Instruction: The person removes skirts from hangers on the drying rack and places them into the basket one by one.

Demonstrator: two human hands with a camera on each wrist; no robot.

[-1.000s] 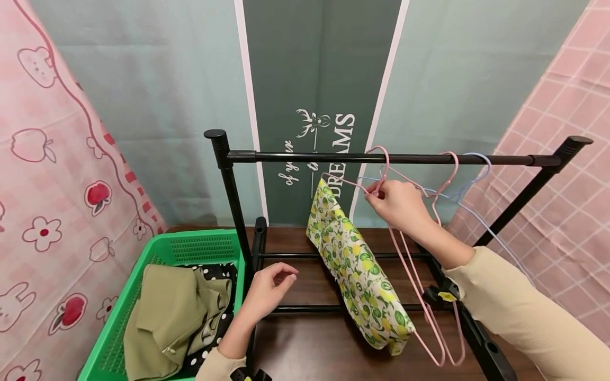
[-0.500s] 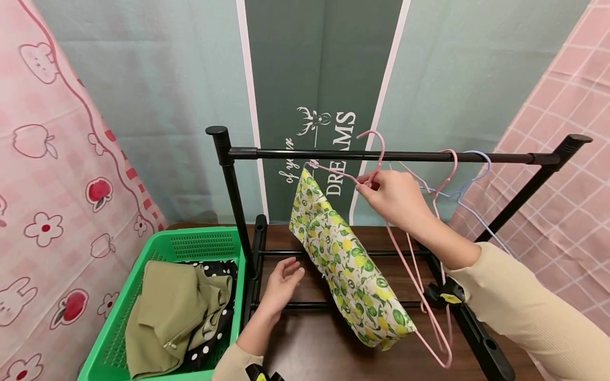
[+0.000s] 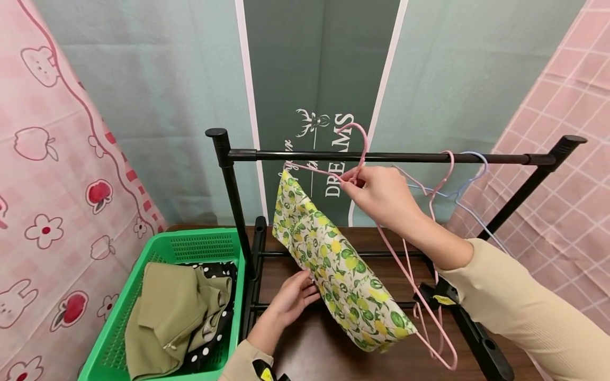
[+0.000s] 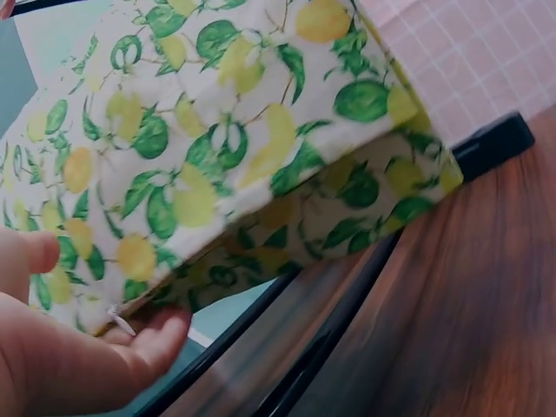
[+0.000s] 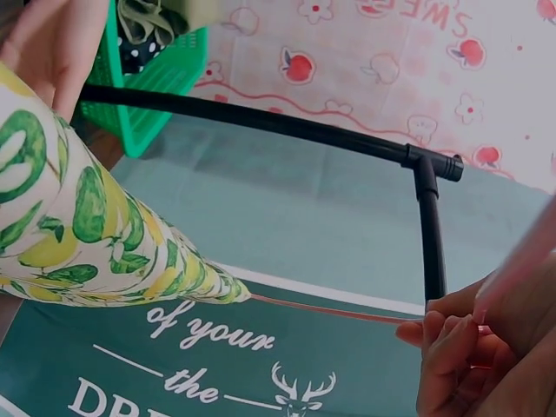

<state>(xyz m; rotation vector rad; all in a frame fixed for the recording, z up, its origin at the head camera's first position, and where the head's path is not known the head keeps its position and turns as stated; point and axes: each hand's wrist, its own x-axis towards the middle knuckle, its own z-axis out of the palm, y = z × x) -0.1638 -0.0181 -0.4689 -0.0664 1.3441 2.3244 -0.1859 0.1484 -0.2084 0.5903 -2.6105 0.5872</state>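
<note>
A cushion cover (image 3: 333, 259) with a lemon-and-leaf print hangs over a pink hanger (image 3: 395, 254), slanting down to the right. A small zip pull (image 4: 122, 321) shows at its lower edge in the left wrist view. My right hand (image 3: 386, 196) pinches the hanger just under its hook, and the hook's curve stands above the black rail (image 3: 295, 155). My left hand (image 3: 293, 301) touches the cover's lower left edge. In the left wrist view its fingers (image 4: 161, 343) reach under that edge by the zip, while the thumb lies at the front.
Another pink hanger (image 3: 450, 164) and a blue hanger (image 3: 478, 168) hang at the rail's right. A green basket (image 3: 162, 241) at the left holds an olive garment (image 3: 167, 312) and black polka-dot cloth (image 3: 224, 312). The rack's left post (image 3: 234, 206) stands beside it.
My right hand has moved the hanger and cover to the left, and the hook has risen above the rail. My left hand has moved up and right to the cover's lower edge.
</note>
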